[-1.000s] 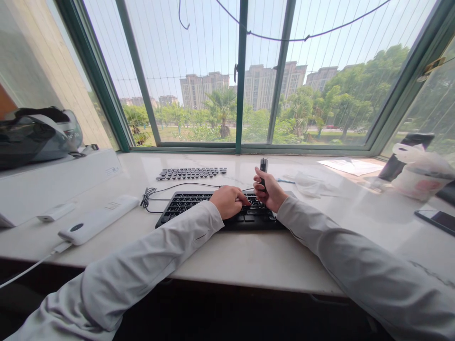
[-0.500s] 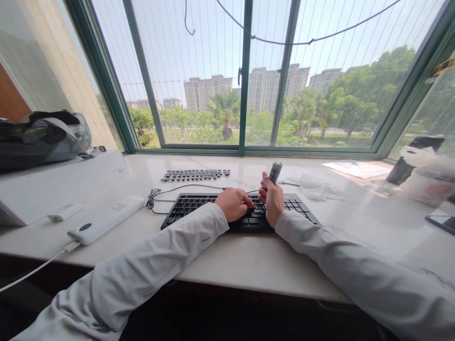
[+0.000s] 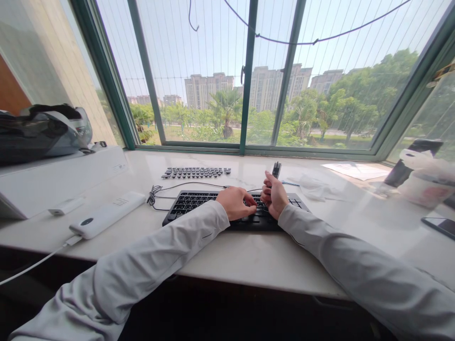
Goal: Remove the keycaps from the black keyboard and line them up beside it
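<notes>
A black keyboard lies on the pale worktop, many of its key positions stripped of caps. My left hand is over the middle of it, thumb and fingertips pinched together just above the keys. Whatever sits between those fingertips is too small to make out. Wrapped in my right hand is a dark keycap puller, upright, its top sticking out above the thumb. A thin wire shows under that fist, close to the keys. Behind the keyboard, loose black keycaps are laid out in rows.
A coiled black cable lies left of the keyboard. Farther left are a white power bank and a white box bearing a dark bag. Clear plastic wrap, paper and a phone lie right.
My left fingers have drawn into a tighter pinch and lifted slightly from the keys. The puller in my right hand has turned a little, showing a narrower side. The view has shifted slightly.
</notes>
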A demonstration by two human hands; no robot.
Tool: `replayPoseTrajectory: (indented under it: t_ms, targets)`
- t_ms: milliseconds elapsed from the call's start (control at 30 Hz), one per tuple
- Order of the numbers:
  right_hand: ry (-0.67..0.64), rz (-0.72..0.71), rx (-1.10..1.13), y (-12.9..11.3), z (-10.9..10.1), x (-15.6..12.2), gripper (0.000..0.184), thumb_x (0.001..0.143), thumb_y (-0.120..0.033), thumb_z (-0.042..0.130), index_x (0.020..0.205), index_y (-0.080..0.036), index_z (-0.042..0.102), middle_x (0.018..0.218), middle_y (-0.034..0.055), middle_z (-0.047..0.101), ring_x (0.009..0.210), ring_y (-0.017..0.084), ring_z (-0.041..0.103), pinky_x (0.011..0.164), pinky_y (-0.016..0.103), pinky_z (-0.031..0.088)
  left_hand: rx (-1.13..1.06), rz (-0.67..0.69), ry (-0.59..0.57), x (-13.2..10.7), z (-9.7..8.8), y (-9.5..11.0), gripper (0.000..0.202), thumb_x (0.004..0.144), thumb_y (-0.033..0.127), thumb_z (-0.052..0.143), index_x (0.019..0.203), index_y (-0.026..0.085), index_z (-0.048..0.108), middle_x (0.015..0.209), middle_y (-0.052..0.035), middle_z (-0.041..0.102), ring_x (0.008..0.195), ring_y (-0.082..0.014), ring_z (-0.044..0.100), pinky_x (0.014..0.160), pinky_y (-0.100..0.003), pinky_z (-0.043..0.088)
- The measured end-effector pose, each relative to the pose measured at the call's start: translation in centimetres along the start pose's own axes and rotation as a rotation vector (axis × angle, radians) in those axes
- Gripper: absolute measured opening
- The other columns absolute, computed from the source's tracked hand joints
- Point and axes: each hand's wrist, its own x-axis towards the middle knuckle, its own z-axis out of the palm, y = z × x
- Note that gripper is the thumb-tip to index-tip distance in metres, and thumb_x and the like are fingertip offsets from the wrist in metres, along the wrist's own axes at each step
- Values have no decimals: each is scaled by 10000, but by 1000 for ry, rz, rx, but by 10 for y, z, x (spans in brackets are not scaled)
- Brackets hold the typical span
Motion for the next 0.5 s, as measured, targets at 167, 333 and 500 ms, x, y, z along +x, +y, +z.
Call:
replayPoseTrajectory:
  t_ms: [167,333,500]
  targets:
    - [128,-132,-14,6,2,-4,466,779,-485,684,633,-231,322,411,-119,221,331,36,155,299,212,139,-45,20,6,0,6,0,305,763,550,657,922,327,791,930,8,746,849,-199,665,763,-289,501]
    - [185,-191,18,8,3,-5,440,763,-446,700,627,-233,339,390,-120,258,320,38,171,280,207,164,-81,56,42,0,13,-3,274,810,509,638,945,323,788,985,10,742,858,-185,660,755,-273,490]
    - [227,-229,70,9,3,-7,438,758,-437,695,615,-230,337,373,-127,259,306,32,177,277,189,156,-89,67,42,1,13,-3,225,828,459,636,947,340,784,1031,31,734,876,-183,659,779,-281,489]
